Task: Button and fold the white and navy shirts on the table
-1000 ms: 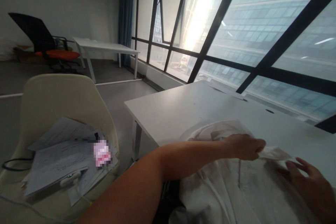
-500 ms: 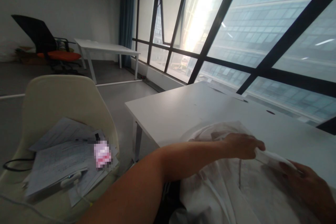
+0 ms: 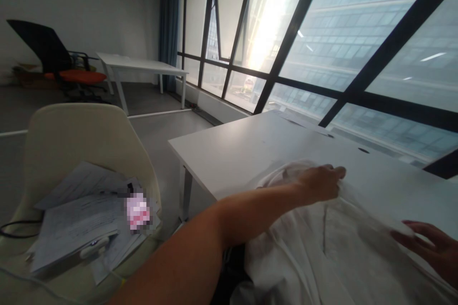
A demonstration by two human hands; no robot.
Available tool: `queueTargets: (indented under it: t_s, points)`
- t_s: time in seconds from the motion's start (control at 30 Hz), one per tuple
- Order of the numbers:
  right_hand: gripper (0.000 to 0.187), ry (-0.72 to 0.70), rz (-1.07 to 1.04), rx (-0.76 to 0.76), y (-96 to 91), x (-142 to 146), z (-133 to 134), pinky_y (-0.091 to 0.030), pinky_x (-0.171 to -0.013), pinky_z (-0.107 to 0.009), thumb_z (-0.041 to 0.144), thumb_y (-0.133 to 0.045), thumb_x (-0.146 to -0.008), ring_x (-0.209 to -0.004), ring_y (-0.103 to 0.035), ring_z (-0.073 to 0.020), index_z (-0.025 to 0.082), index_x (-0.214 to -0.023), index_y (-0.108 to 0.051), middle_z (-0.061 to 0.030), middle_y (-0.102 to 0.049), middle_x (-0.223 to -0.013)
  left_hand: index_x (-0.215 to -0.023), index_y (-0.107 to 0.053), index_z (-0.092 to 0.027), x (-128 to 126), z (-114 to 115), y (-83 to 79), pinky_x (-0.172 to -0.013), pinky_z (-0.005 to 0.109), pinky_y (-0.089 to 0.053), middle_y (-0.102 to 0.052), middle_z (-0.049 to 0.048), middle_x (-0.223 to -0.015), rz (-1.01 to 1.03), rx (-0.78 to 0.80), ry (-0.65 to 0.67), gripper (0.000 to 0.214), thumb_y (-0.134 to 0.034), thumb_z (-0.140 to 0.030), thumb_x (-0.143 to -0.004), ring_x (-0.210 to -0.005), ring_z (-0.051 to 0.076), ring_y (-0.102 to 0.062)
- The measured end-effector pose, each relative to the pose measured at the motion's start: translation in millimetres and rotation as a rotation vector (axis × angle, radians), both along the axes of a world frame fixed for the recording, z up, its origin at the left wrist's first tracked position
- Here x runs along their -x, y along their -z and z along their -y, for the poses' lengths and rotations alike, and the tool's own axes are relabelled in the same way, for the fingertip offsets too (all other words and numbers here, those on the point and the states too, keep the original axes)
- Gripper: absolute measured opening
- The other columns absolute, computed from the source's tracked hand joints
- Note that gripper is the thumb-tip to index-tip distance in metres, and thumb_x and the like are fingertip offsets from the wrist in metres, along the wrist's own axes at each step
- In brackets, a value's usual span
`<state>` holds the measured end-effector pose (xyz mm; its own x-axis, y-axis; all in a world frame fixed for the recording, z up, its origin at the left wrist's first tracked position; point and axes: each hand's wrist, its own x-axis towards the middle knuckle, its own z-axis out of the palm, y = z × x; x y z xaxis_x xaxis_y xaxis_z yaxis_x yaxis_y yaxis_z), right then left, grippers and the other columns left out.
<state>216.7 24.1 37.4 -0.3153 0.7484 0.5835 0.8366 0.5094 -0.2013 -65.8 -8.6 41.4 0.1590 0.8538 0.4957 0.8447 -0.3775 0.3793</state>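
Observation:
A thin white cloth (image 3: 358,248), which looks like a garment with a dark line down its front, is bunched over the near side of the table and toward me. My left hand (image 3: 324,182) reaches across it with fingers closed on its upper edge, pulling that edge up a little. Lower at the right, my right hand (image 3: 431,245) has its thumb and a finger around the same edge, the cloth lying between them. The cloth's lower part runs out of view at the bottom.
The white table (image 3: 229,152) extends to the windows (image 3: 304,86). At left stands a cream chair (image 3: 82,128) holding papers (image 3: 75,219), a white cable device (image 3: 95,247) and a blurred pink item (image 3: 138,212). Farther back are another white table (image 3: 143,64) and an orange-seated chair (image 3: 77,76).
My left hand has moved slightly up and left with the cloth edge. My right hand has slid right, away from the left, and the edge between them is stretched longer. The view shifted slightly.

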Motion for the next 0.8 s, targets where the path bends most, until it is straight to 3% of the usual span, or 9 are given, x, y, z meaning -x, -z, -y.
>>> queueTargets:
  t_s: [0.07,0.13,0.23,0.37,0.47,0.63,0.73,0.8]
  points:
    - [0.026,-0.043,0.015,0.098,1.6,6.8,-17.6,-0.035,-0.049,-0.038,0.054,-0.057,-0.068,-0.055,-0.058,-0.0239,0.033,-0.055,-0.065,-0.0128,-0.066,-0.075,-0.111,-0.055,-0.017,4.3,-4.2,-2.4,-0.070,0.028,-0.052,-0.065,0.0070,-0.104,-0.012,-0.018,-0.067,0.028,-0.046,-0.019,-0.084,-0.085,0.019,-0.065]
    - [0.028,0.053,-0.035,0.121,2.8,14.3,-28.5,-0.036,-0.052,-0.037,0.053,-0.058,-0.068,-0.055,-0.056,-0.0255,0.029,-0.055,-0.058,-0.0095,-0.062,-0.065,-0.108,-0.056,-0.017,7.0,-7.5,-5.7,-0.072,0.028,-0.052,-0.066,0.0074,-0.104,-0.025,-0.005,-0.126,0.026,-0.048,-0.018,-0.083,-0.087,0.019,-0.065]
    - [0.024,0.321,-0.133,0.046,1.0,27.7,-21.7,-0.037,-0.057,-0.034,0.041,-0.062,-0.070,-0.057,-0.054,-0.0229,0.024,-0.061,-0.047,-0.0074,-0.058,-0.059,-0.104,-0.059,-0.016,6.4,-11.1,-10.0,-0.076,0.028,-0.051,-0.067,0.0084,-0.103,-0.033,0.046,-0.176,0.025,-0.048,-0.012,-0.081,-0.090,0.020,-0.065]
    - [0.012,0.417,-0.125,0.045,0.9,46.4,-9.1,-0.036,-0.061,-0.028,0.030,-0.052,-0.085,-0.064,-0.057,-0.0184,0.019,-0.083,-0.056,-0.0073,-0.064,-0.072,-0.089,-0.061,-0.016,1.1,-21.9,-6.8,-0.076,0.029,-0.050,-0.069,0.0078,-0.087,0.038,0.079,-0.181,0.016,-0.051,-0.009,-0.078,-0.086,0.021,-0.065]
    - [0.022,0.338,-0.221,0.182,11.2,42.8,-14.7,-0.039,-0.063,-0.024,0.040,-0.054,-0.087,-0.070,-0.061,-0.0168,0.018,-0.091,-0.057,-0.0065,-0.067,-0.080,-0.087,-0.060,-0.017,-5.1,-31.1,1.6,-0.071,0.025,-0.051,-0.068,0.0049,-0.082,0.253,0.136,-0.171,0.007,-0.056,-0.017,-0.081,-0.080,0.017,-0.064]
    - [0.031,0.109,-0.336,0.379,32.4,22.0,-27.1,-0.045,-0.063,-0.021,0.032,-0.071,-0.074,-0.073,-0.062,-0.0135,0.017,-0.095,-0.054,-0.0036,-0.067,-0.087,-0.110,-0.054,-0.016,-21.6,-32.4,9.8,-0.056,0.020,-0.053,-0.066,0.0023,-0.087,0.624,0.450,-0.001,0.029,-0.060,-0.027,-0.085,-0.065,0.011,-0.065]
    - [0.027,0.080,-0.489,0.471,30.4,19.1,-29.3,-0.047,-0.059,-0.021,0.021,-0.072,-0.072,-0.064,-0.062,-0.0119,0.016,-0.090,-0.052,0.0000,-0.064,-0.075,-0.120,-0.048,-0.015,-27.0,-27.3,6.1,-0.057,0.020,-0.056,-0.065,-0.0009,-0.081,0.718,0.532,0.060,0.047,-0.068,-0.015,-0.077,-0.060,0.010,-0.064]
    - [0.023,0.053,-0.611,0.566,23.1,18.6,-28.2,-0.048,-0.053,-0.020,0.015,-0.069,-0.072,-0.055,-0.061,-0.0107,0.016,-0.087,-0.051,0.0023,-0.061,-0.067,-0.117,-0.050,-0.014,-25.1,-24.9,1.4,-0.055,0.020,-0.056,-0.063,-0.0016,-0.079,0.703,0.508,0.033,0.046,-0.065,-0.007,-0.074,-0.054,0.008,-0.063]
